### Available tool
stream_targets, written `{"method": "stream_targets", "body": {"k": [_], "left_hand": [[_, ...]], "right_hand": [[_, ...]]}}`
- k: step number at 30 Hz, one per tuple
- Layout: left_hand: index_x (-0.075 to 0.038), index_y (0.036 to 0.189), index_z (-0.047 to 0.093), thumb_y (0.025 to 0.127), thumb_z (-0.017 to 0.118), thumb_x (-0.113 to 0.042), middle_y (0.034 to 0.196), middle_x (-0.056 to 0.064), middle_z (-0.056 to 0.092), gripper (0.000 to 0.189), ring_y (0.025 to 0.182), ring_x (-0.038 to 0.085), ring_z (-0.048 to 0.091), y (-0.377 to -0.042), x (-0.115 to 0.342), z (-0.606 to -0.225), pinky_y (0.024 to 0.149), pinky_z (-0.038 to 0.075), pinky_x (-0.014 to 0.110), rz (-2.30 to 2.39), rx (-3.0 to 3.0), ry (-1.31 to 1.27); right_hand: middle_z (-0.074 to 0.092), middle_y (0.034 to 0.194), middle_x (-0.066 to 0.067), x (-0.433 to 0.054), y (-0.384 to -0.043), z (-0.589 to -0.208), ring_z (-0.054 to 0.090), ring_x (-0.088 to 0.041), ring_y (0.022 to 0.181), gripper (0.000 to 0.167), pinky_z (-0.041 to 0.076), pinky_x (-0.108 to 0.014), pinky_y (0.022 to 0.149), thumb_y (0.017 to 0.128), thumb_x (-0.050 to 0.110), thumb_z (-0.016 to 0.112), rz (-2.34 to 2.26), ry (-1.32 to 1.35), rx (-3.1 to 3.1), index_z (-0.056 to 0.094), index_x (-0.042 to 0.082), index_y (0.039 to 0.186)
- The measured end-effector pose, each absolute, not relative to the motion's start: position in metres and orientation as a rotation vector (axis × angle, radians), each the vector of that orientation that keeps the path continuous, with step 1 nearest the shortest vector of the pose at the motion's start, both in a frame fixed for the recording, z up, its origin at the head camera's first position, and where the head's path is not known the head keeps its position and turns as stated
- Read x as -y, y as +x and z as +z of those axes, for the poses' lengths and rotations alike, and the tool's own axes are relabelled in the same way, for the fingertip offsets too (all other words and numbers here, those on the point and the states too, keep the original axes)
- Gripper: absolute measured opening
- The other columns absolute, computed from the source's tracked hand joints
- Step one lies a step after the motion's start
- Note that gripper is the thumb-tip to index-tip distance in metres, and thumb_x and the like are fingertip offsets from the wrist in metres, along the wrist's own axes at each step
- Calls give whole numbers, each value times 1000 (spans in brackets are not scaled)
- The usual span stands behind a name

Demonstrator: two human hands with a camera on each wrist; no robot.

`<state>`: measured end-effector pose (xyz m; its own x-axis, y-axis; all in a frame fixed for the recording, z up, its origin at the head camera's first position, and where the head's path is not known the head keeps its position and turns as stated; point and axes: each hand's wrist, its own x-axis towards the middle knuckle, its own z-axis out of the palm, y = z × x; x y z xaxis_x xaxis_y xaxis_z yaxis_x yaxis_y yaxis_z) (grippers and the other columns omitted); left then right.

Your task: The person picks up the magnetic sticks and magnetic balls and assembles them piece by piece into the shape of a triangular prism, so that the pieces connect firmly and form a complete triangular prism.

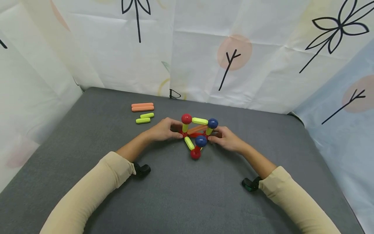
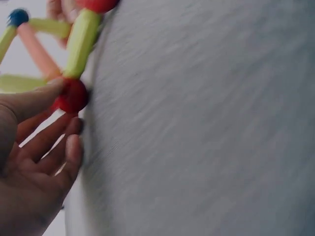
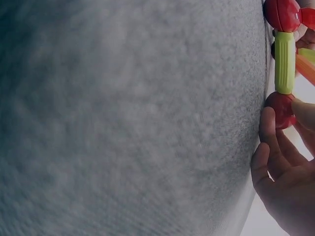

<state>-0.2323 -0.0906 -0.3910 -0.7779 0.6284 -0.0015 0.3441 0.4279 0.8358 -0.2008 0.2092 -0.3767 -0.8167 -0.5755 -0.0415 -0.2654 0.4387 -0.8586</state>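
Note:
A structure of balls and ribbed rods stands on the grey table between both hands. Its upper part has a red ball [image 1: 186, 118] and a blue ball [image 1: 213, 123], joined by a yellow-green rod [image 1: 200, 121]. Nearest the person, a second blue ball [image 1: 201, 141] sits above a red ball [image 1: 195, 154]. An orange rod [image 1: 197, 129] slants across the frame. My left hand [image 1: 165, 130] pinches the left base red ball [image 2: 75, 96] between thumb and fingers. On the other side, my right hand [image 1: 227, 139] grips the right base red ball [image 3: 281, 110].
Two orange rods [image 1: 142, 109] lie at the back left of the table [image 1: 187, 198], with two short yellow-green rods [image 1: 143, 120] in front of them. A patterned white cloth [image 1: 193, 65] hangs behind the table's far edge.

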Motion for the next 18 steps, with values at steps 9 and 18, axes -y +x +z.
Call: {"method": "stream_targets", "body": {"k": [9, 18], "left_hand": [[4, 132, 60, 98, 58, -3, 125, 22, 65, 35, 114, 33, 61, -250, 150, -370, 96, 48, 48, 1478, -2731, 560], [6, 134, 57, 99, 58, -7, 131, 28, 58, 37, 119, 42, 54, -262, 196, -377, 90, 45, 54, 1091, -2929, 373]], "right_hand": [[66, 109, -17, -209, -200, -378, 65, -27, 88, 25, 53, -30, 74, 98, 2, 60, -1311, -754, -2415, 63, -5, 121], [67, 113, -18, -210, -200, -378, 65, -29, 92, 27, 54, -30, 75, 98, 2, 60, -1302, -757, -2424, 63, -5, 124]]}}
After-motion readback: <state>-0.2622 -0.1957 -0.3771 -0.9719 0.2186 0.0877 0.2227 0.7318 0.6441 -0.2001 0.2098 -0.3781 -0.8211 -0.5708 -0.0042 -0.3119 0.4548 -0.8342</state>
